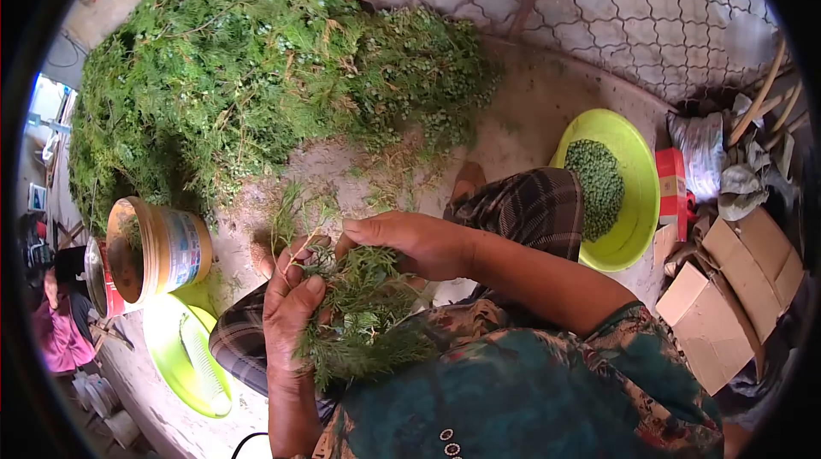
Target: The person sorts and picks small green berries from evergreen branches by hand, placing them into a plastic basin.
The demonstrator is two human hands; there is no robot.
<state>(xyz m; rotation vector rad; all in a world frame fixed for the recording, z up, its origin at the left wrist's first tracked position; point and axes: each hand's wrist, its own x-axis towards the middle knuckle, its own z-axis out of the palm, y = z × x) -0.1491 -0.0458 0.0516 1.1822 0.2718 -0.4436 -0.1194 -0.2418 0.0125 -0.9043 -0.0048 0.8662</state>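
A leafy green sprig lies across my two hands, in front of my chest. My left hand is closed around its stems, with thin twigs rising past the fingers. From the other side my right hand reaches in, thumb stretched over the stems and fingers curled behind the leaves; its fingertips are partly hidden. A big heap of cut green branches with small pale berries lies on the floor ahead. At the right, a yellow-green basin holds many small green berries.
Two buckets, one yellowish, stand at the left above another yellow-green basin. Cardboard boxes and a red box are at the right. Wire mesh stands behind. A person in pink is at the far left.
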